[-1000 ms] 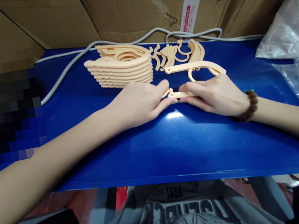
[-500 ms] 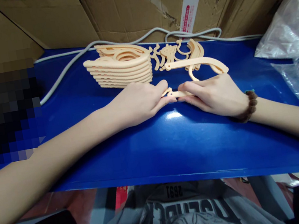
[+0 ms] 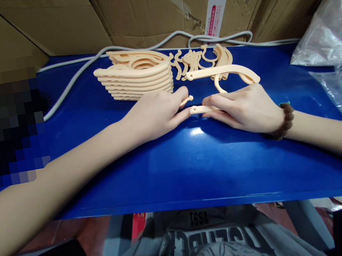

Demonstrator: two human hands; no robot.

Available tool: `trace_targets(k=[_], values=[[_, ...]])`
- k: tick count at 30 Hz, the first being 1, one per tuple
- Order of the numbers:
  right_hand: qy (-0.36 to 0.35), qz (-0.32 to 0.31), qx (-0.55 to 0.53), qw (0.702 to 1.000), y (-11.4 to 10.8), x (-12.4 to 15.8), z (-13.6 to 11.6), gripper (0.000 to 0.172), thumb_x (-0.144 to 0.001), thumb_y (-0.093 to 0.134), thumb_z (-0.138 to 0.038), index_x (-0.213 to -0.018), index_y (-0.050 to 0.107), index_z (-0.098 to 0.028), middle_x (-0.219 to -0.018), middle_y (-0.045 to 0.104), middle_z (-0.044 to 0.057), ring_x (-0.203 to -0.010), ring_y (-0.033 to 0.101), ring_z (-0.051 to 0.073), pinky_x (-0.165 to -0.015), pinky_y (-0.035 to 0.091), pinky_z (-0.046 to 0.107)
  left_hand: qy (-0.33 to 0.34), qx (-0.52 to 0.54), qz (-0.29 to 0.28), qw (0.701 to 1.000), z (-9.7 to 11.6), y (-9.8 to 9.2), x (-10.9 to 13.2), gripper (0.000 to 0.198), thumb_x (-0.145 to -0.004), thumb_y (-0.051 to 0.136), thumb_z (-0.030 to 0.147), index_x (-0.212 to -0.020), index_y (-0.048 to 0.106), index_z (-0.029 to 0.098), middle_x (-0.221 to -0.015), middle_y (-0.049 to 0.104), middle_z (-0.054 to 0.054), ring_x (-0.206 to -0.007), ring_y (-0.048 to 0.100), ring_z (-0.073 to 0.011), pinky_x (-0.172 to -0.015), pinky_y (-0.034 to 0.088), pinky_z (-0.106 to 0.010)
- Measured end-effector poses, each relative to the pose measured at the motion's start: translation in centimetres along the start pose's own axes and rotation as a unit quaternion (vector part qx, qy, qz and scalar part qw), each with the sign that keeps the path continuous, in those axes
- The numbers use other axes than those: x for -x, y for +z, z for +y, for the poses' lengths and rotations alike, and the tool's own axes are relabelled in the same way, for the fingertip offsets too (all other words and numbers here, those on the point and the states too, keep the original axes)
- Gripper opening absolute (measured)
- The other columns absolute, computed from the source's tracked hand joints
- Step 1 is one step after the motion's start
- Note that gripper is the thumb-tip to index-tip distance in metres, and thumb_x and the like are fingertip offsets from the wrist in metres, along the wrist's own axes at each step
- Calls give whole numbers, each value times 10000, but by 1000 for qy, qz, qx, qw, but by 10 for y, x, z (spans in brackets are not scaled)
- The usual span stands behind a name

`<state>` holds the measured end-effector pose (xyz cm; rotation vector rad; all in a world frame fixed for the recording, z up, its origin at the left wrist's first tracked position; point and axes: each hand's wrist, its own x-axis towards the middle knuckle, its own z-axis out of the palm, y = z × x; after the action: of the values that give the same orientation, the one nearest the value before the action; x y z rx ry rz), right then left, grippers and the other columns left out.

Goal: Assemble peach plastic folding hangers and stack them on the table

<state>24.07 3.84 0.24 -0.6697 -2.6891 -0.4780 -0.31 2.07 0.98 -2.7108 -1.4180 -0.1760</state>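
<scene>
My left hand (image 3: 158,114) is closed, pinching a small cream plastic hanger part (image 3: 189,98) whose knobbed end sticks out past the thumb and finger; the rest is hidden. My right hand (image 3: 242,106) grips a cream plastic hanger arm (image 3: 201,109), its flat end with a small hole pointing left. That end lies close to my left fingertip, and I cannot tell whether they touch. Just behind my right hand, another curved hanger arm (image 3: 214,72) rests with a ring-shaped piece under it. A neat stack of folded cream hangers (image 3: 135,74) stands behind my left hand.
Loose cream hooks and curved pieces (image 3: 192,60) lie at the back of the blue table (image 3: 178,166). A white cable (image 3: 73,81) runs along the cardboard boxes (image 3: 143,9). Clear plastic bags (image 3: 331,24) occupy the right side. A pixelated patch covers the left.
My left hand has drawn back slightly to the left with its small part, so a gap shows between it and the hanger arm's end. My right hand has barely moved.
</scene>
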Motion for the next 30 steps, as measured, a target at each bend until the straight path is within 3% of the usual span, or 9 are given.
trace_targets(k=[6,9,14,23,30], values=[[40,-29,-3,999,-1,0,-1,516,-1127,298,-449,-1060,722,-164,-865,775,50,-601,590,133,-551,268,300,9,24,14,1000,-1,1,1,353,-1013,597,507,-1062,621,158,-811,697,-55,-667,635,-211,-567,277,-274],[44,-35,-2,998,-1,0,0,536,-1126,280,-456,-1057,723,-163,-825,762,50,-590,585,138,-538,259,295,10,25,12,1000,2,0,2,386,-1036,544,539,-1053,623,161,-790,690,-52,-662,634,-214,-571,281,-276],[38,-33,11,999,0,0,2,572,-1128,251,-467,-1074,727,-155,-795,749,55,-563,566,139,-521,232,294,9,14,6,1000,5,-2,1,393,-1087,440,511,-1068,634,169,-751,687,-48,-673,662,-230,-575,287,-284],[34,-16,1,999,0,1,0,497,-1122,322,-438,-1071,729,-158,-793,752,59,-579,568,143,-534,242,295,2,-8,-26,1000,7,-5,1,404,-1097,429,495,-1132,646,157,-745,699,-60,-696,682,-245,-557,256,-279],[56,-43,-3,998,2,-2,-1,559,-1112,286,-485,-1058,727,-146,-833,761,82,-585,546,153,-558,233,295,3,-57,-21,998,9,-4,1,406,-1104,420,456,-1163,653,129,-824,743,-97,-739,703,-245,-560,227,-296]])
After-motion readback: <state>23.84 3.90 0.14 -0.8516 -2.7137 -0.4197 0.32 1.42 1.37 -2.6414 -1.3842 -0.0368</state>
